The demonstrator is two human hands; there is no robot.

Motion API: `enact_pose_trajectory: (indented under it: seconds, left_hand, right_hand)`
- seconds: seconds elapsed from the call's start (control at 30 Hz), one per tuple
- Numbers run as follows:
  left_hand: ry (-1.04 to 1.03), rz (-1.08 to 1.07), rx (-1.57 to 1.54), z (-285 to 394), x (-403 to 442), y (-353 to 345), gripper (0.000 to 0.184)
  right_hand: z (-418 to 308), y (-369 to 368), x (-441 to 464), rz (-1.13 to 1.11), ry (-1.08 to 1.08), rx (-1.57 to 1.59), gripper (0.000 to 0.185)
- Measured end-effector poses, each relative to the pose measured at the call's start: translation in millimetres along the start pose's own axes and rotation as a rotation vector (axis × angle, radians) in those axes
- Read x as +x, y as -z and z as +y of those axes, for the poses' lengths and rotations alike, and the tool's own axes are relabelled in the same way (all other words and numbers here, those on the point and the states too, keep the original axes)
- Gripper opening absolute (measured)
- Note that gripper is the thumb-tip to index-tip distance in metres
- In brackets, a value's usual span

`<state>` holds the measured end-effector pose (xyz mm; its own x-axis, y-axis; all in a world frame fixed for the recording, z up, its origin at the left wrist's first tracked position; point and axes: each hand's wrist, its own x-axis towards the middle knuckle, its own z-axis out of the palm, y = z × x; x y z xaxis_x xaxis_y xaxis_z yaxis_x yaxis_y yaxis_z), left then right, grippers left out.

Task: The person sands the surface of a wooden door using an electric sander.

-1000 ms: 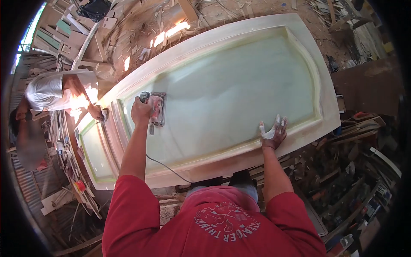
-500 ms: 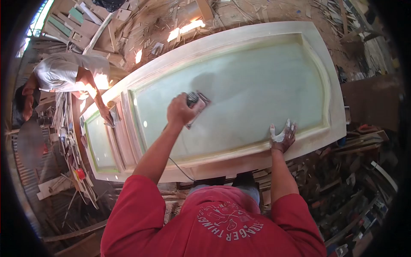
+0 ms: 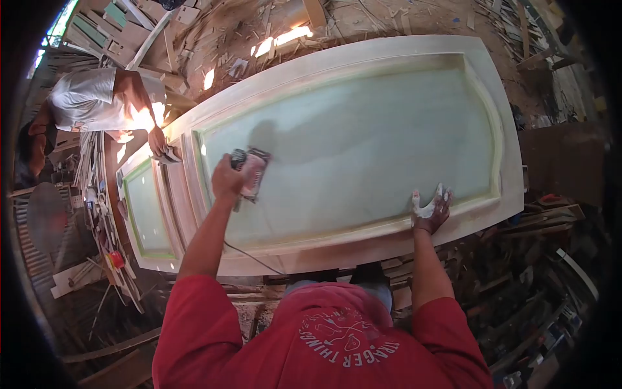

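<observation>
My left hand [image 3: 227,179] is closed round a corded electric sander [image 3: 254,175], a reddish body with a dark knob. It sits on the pale green recessed panel of a large door [image 3: 363,142], left of the panel's middle. The sander's cord [image 3: 256,260] trails down over the door's near edge. My right hand [image 3: 433,211], with white dust on thumb and fingers, rests with fingers spread on the door's near moulding, towards the right end. It holds nothing.
At the left a co-worker [image 3: 97,100] leans over the door, one hand [image 3: 157,141] pressing a greyish piece, perhaps cloth or paper, on its frame. Wood scraps [image 3: 120,29] and offcuts cover the floor behind. Boards and clutter [image 3: 518,285] lie at the lower right.
My left hand has slid the sander leftwards and slightly nearer across the panel, turning it. The co-worker's hand has moved a little up and left. My right hand stays in place.
</observation>
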<state>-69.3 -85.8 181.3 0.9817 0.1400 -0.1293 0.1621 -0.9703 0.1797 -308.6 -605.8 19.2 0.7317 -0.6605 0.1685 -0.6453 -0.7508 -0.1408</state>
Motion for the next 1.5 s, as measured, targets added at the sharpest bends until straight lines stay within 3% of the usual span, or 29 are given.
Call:
enact_pose_trajectory:
  seconds: [0.1, 0.17, 0.37, 0.53, 0.67, 1.13, 1.3, 1.5]
  left_hand:
    - [0.158, -0.058, 0.111, -46.8, 31.7, 7.9, 0.065]
    - [0.120, 0.016, 0.107, -85.5, 42.1, -0.4, 0.062]
    - [-0.016, 0.034, 0.067, -94.5, -15.5, 10.9, 0.046]
    - [-0.149, 0.023, 0.076, -140.9, -74.7, -5.0, 0.045]
    - [-0.292, -0.004, 0.045, -136.2, -111.4, -10.8, 0.044]
    - [-0.977, -0.305, -0.029, 65.9, -131.1, -18.1, 0.057]
    - [-1.008, -0.396, 0.021, 142.5, -140.1, -32.6, 0.060]
    - [-1.055, -0.361, -0.076, 229.9, -148.0, -52.9, 0.055]
  right_hand:
    - [-3.2, -1.5, -2.5, -0.003, -0.007, -0.001, 0.094]
    - [0.7, -1.7, -0.4, 0.002, -0.001, -0.010, 0.094]
    - [-3.0, 1.6, 0.2, -0.012, -0.015, -0.005, 0.094]
    - [-4.5, 3.4, 1.6, -0.026, -0.034, 0.016, 0.094]
    - [-3.4, 0.9, -0.2, -0.015, -0.035, 0.001, 0.094]
    - [-2.4, 2.3, 0.6, 0.009, -0.028, 0.021, 0.092]
    - [-1.7, 1.7, 0.4, -0.002, -0.044, 0.043, 0.086]
    - [-0.8, 1.7, 1.4, 0.022, -0.043, 0.113, 0.080]
